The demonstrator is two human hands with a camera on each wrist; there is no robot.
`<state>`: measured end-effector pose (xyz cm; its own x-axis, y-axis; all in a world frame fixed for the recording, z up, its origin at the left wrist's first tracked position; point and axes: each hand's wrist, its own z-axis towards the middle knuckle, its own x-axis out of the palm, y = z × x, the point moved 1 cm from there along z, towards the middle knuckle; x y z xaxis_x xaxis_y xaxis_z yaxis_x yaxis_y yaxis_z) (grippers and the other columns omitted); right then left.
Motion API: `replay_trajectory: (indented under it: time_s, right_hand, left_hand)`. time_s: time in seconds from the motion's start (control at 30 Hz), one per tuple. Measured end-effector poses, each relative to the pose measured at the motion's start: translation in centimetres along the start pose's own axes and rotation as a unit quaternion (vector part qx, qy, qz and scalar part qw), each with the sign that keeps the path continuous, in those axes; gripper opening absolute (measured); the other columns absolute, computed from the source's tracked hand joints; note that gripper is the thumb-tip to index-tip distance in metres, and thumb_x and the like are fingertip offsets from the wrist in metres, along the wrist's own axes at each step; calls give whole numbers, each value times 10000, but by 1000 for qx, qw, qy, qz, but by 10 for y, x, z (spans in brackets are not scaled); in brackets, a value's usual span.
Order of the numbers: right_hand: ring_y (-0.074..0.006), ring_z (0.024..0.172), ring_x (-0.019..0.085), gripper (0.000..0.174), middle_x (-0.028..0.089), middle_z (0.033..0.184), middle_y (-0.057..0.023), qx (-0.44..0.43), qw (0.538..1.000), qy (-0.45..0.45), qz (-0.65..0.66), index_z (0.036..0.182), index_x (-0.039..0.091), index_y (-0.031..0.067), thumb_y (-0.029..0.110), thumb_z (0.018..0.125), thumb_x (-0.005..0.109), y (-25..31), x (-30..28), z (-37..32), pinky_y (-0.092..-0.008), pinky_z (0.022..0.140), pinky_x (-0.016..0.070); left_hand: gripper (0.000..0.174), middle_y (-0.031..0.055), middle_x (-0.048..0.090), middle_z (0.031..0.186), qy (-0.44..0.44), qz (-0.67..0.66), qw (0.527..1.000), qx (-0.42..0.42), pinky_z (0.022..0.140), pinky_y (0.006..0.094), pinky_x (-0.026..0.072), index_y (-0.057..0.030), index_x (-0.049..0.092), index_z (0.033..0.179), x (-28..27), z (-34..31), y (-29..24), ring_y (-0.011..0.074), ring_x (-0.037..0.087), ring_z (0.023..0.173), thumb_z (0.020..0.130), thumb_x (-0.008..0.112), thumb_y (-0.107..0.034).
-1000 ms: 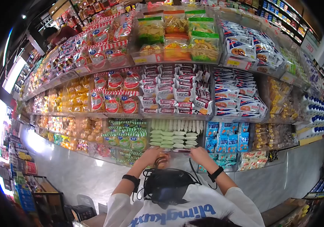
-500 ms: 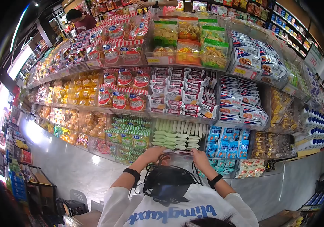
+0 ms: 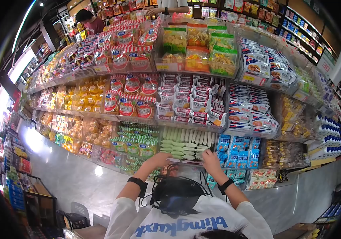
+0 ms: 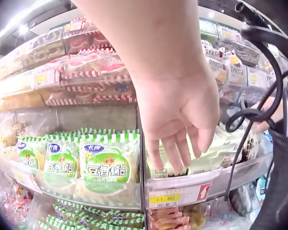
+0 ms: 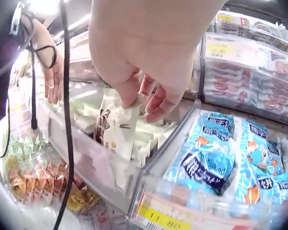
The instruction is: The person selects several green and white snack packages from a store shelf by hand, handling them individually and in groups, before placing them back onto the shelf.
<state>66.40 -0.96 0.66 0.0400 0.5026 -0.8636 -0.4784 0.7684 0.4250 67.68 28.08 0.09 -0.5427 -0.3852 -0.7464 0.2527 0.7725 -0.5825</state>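
My right hand (image 3: 211,161) is over the right front corner of a clear bin of pale green snack packets (image 3: 184,149). In the right wrist view its thumb and fingers pinch the top of a white packet (image 5: 117,124) with brown print, which stands upright just behind the bin's front wall. My left hand (image 3: 160,160) reaches over the left front of the same bin. The left wrist view shows its fingers (image 4: 184,152) loosely extended downward over the pale packets, gripping nothing.
Left of the bin are green-striped snack bags (image 4: 108,163); right of it, blue snack packets (image 5: 209,153). A price tag (image 4: 180,196) is on the bin's front. Black cables (image 4: 259,115) hang near both hands. Stocked tiers rise behind, with people beyond.
Both hands have shifted from the bin's front edge slightly farther in over the packets. The head view has turned, bringing people on the far side into sight.
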Motion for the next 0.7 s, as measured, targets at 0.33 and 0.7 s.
replay_trajectory:
  time_s: [0.33, 0.7]
  right_hand:
    - [-147, 639, 567, 94, 597, 721, -64, 100, 941, -44, 320, 857, 498, 16, 79, 877, 565, 41, -66, 37, -260, 597, 442]
    - [-363, 796, 600, 136, 623, 849, -187, 71, 971, -9, 226, 905, 588, -8, 103, 830, 566, 26, -44, 26, -397, 697, 473]
  left_hand:
    - [494, 180, 621, 970, -78, -65, 990, 98, 762, 383, 464, -11, 495, 1155, -68, -19, -123, 298, 602, 863, 847, 604, -382]
    - [373, 63, 603, 904, -229, -307, 923, -41, 703, 281, 463, 2, 492, 1154, -79, -73, -96, 122, 556, 783, 891, 590, -243]
